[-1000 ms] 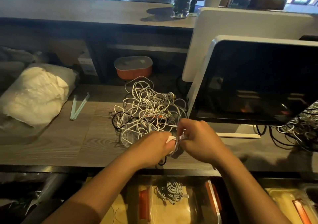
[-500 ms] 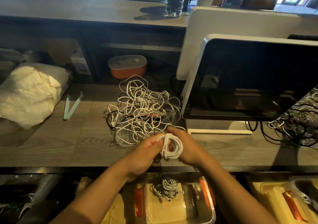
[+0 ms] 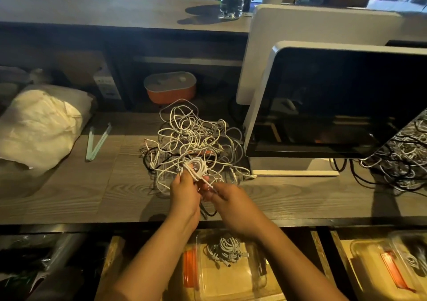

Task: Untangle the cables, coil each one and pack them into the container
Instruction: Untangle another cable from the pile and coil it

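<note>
A tangle of white and black cables lies on the wooden desk in front of me. My left hand holds a small white cable coil above the tangle's near edge. My right hand pinches the coil's loose tail just below it. Under the desk edge sits a clear plastic container with a bundle of coiled white cables inside.
A dark monitor stands to the right, with more tangled cables beyond it. An orange box with a grey lid sits behind the tangle. A white bag and pale green sticks lie to the left. Another container is at lower right.
Both hands have lifted the coil up and away from me, over the tangle's near edge. The right hand has shifted from the coil to its loose tail.
</note>
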A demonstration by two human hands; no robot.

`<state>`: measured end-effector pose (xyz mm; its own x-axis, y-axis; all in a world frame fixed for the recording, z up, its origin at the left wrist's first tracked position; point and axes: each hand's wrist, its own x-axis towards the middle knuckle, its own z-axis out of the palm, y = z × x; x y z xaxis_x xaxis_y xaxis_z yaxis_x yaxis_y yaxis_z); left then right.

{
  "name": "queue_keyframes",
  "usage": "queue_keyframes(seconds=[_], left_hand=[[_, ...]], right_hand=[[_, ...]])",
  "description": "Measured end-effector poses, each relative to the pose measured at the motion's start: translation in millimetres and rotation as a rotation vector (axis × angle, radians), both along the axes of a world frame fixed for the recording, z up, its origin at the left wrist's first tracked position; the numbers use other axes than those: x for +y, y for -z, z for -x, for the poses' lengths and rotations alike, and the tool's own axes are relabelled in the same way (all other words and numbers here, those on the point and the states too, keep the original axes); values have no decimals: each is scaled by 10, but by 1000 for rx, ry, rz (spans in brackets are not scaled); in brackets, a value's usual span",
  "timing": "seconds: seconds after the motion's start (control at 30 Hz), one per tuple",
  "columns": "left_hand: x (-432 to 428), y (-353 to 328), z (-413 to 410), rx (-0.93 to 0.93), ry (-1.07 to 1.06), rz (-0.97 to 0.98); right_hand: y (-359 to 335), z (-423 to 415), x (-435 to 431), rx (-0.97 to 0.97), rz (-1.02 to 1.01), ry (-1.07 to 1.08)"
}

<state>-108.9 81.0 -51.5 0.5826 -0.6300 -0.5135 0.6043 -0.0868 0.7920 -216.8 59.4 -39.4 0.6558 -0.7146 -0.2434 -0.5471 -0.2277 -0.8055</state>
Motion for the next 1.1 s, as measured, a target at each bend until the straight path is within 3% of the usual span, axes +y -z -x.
queue_keyframes(seconds=[0.1,0.23,0.4,0.57,0.7,0.83,0.9,1.1], left_hand=[[-30,-50,-10,91,-84,103],[-35,-105,-11,3,-95,173],[-105,-89,-36,-218,-125,59],[-186,-117,-7,-120,-155,25],[-101,31,-17,-628,185,-137],[26,93,49,-867,522,-214],[85,46,122,-886,657,-185],[284,-217,144,-654,963,104]], right_hand=[[-36,89,-27,-166,-162,163],[-156,187,-72,-424,-295,255],[-281,235,-119,-578,-310,262],[-259,184,-43,-860,-593,376],[-298,196,-52,-787,-420,323],[-374,229,-176,-717,-275,305],[-420,240,-232,-683,-232,316],[-474,264,-341,-662,-271,409]])
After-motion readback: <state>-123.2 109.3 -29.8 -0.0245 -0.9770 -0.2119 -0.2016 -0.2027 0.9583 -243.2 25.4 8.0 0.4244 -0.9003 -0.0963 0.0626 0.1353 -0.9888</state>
